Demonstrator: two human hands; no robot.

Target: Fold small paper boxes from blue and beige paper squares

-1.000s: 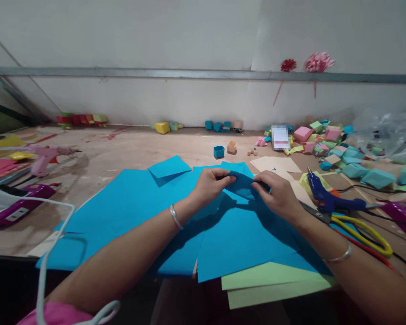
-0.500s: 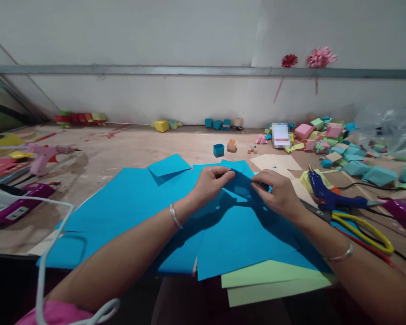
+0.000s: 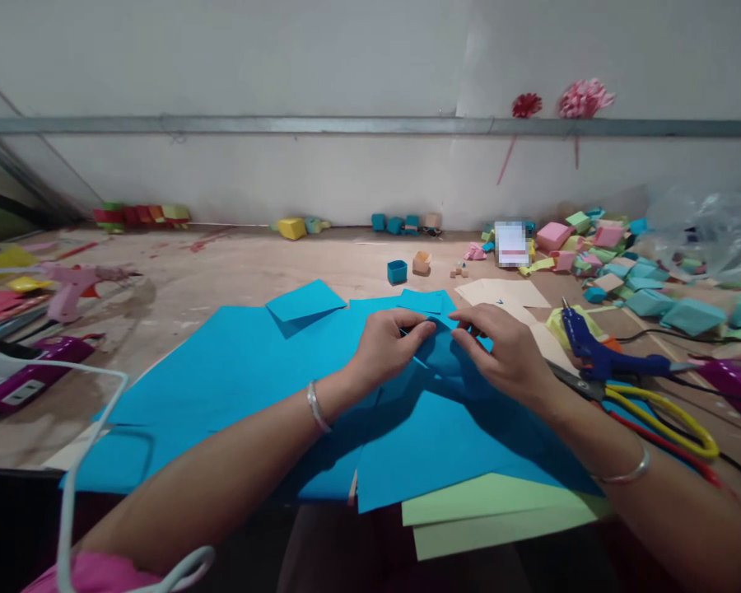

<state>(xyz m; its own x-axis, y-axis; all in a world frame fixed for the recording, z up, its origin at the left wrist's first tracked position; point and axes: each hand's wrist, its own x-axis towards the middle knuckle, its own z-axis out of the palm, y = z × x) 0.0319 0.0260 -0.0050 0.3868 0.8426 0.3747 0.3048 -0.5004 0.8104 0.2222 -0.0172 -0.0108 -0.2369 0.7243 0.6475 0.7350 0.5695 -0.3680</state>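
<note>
Paper piece (image 3: 440, 354), small and blue, over larger blue sheets (image 3: 432, 449)! Pinched at three o'clock of left hand (image 3: 386, 342), thumb against fingers; at nine o'clock of right hand (image 3: 500, 344), fingertips slightly parted: can't tell whether gripping.

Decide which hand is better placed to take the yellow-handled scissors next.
Probably the right hand: the scissors lie closer to it, while the left hand, farther away, pinches blue paper.

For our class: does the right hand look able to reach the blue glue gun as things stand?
Probably yes: the blue glue gun lies to the right of the right hand, with nothing visible covering it. That hand is at the blue paper piece, though.
</note>
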